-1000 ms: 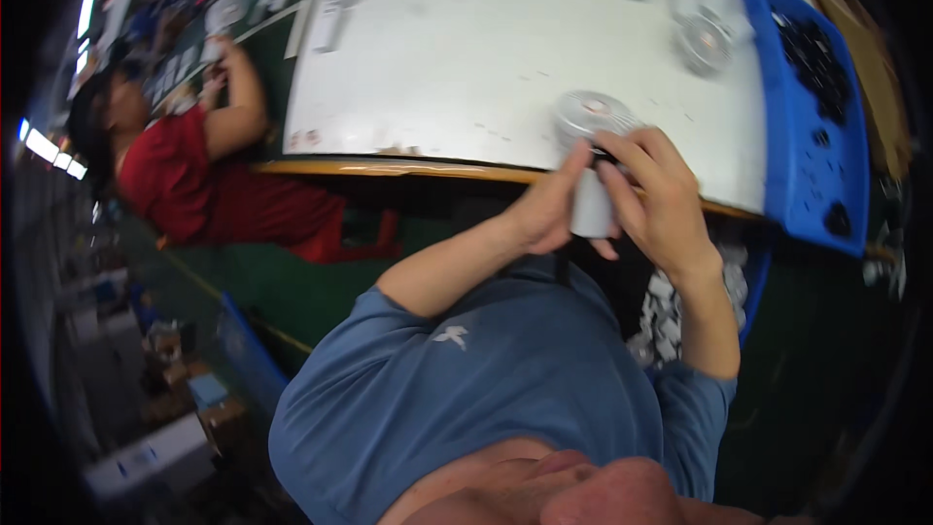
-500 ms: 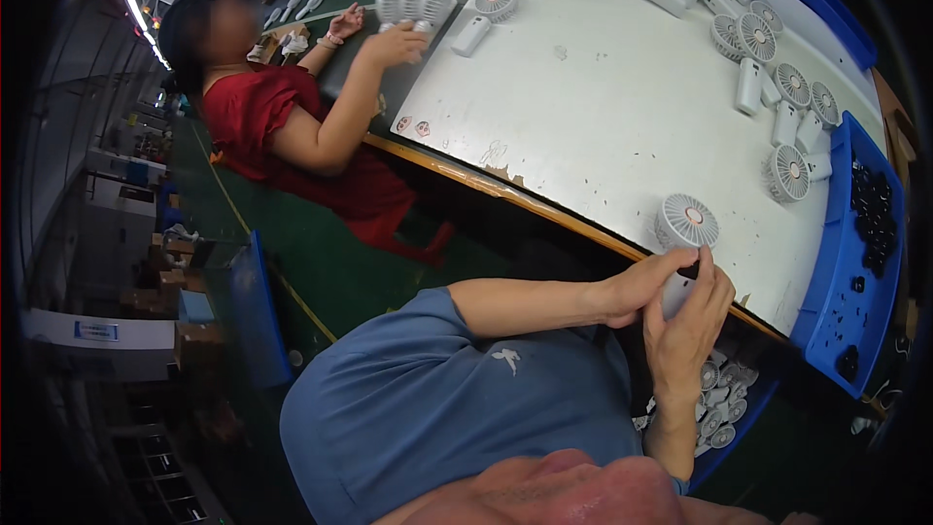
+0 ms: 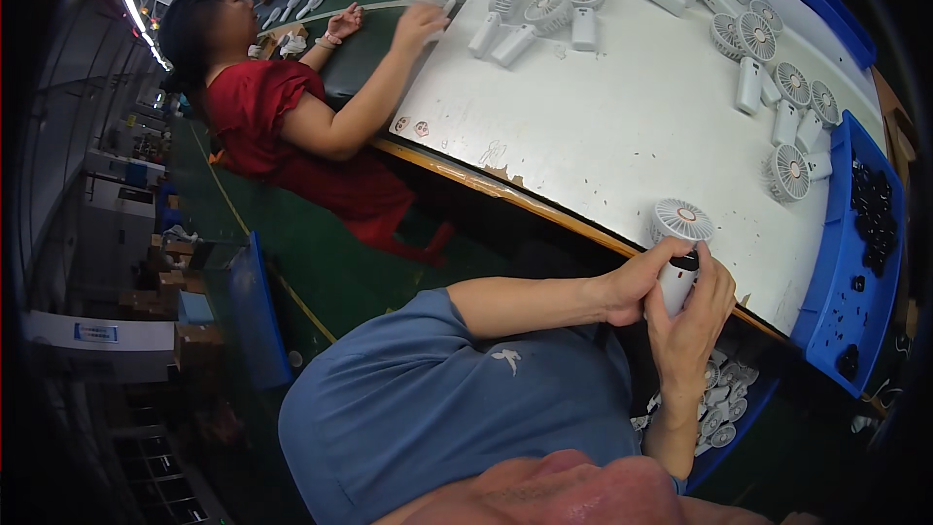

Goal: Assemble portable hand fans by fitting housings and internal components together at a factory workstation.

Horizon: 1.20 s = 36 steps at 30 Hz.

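Observation:
Both hands are closed around a white handheld fan at the table's front edge. Its round slatted head points away from me, over the tabletop. The white handle with a dark collar shows between my fingers. My left hand grips from the left, its thumb at the dark collar below the head. My right hand wraps the handle from the right, thumb and fingers on either side, fingertips near the collar. The fingers partly cover the collar.
More white fans lie along the table's right and far sides. A blue tray of small black parts stands at the right edge. Below the table, a blue bin contains fans. A person in red reaches over the far left corner.
The fan in my hands has tilted, showing more of its handle and collar. At the far left, the other person's bunch of fans now mostly lies on the table, and that person's hand has moved away.

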Tool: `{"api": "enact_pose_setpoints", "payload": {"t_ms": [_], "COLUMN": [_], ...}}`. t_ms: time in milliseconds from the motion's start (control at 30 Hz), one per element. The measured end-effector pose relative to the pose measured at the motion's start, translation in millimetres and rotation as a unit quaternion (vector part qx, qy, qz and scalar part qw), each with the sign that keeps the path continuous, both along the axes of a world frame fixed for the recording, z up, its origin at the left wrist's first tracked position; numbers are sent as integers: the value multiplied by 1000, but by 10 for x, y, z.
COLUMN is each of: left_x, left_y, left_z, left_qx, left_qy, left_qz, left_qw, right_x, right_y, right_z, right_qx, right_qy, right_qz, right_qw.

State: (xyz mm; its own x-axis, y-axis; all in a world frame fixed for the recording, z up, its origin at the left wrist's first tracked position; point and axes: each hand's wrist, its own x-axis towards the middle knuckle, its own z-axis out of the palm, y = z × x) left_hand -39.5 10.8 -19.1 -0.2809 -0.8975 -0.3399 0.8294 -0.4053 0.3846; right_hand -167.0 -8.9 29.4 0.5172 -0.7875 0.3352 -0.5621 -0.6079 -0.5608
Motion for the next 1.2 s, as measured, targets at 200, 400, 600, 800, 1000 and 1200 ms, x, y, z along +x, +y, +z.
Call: {"api": "enact_pose_setpoints", "payload": {"t_ms": [200,400,600,800,1000,1200], "left_x": [34,157,734,2941,3564,3525], "left_y": [54,93,-10,-420,-638,-1005], "left_z": [114,298,552,-181,-354,-224], "left_qx": [-101,-355,-294,-133,-92,-42], "left_qy": [-237,-698,-747,-930,-956,-954], "left_qz": [-32,-24,-44,178,55,34], "left_qw": [966,621,594,292,274,294], "right_x": [-21,-292,-829,-2776,-3732,-3795], "right_y": [47,185,428,704,1065,673], "right_z": [-60,-551,-708,-1843,-2691,-3120], "right_qx": [72,364,365,207,362,257], "right_qy": [-67,-249,-512,-200,-57,-10], "right_qz": [-15,-3,-43,-492,-602,-598], "right_qw": [995,898,776,822,709,759]}}
